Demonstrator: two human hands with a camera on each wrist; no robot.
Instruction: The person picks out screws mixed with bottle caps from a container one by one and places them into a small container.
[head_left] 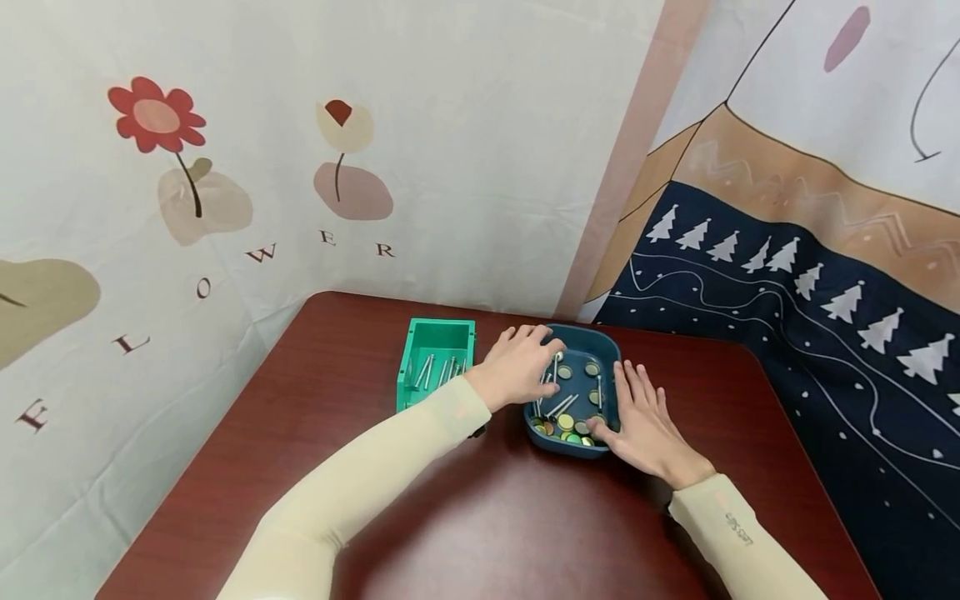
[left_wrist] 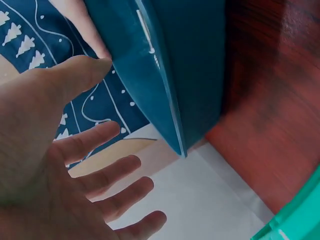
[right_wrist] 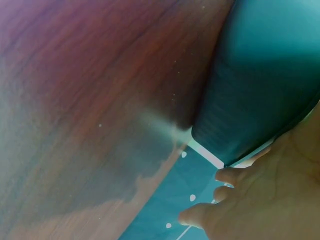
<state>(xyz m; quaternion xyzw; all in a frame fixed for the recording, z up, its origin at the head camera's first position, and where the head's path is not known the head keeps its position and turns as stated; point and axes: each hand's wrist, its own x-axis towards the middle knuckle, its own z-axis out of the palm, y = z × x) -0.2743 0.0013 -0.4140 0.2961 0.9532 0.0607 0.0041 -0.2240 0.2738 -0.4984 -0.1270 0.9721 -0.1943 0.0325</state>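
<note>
A dark blue plastic tub (head_left: 588, 338) holds several metal screws (head_left: 566, 406) and round coin-like discs (head_left: 566, 422), most of them gathered at its near end. My left hand (head_left: 517, 367) hovers over the tub's left rim, fingers spread and slightly bent; in the left wrist view nothing lies between its fingers. Along the tub's right side is my right hand (head_left: 641, 425), its fingers extended outside the rim and its thumb over the near right corner. Whether it presses on the wall, I cannot tell. A green box (head_left: 442, 335) with several screws (head_left: 425, 371) stands left of the tub, partly hidden by my left forearm.
Both containers stand near the back edge of a reddish-brown wooden table (head_left: 495, 533). Behind it hangs a pale cloth (head_left: 465, 167) with flower prints, and a dark blue cloth (head_left: 697, 300) with white trees hangs at the right.
</note>
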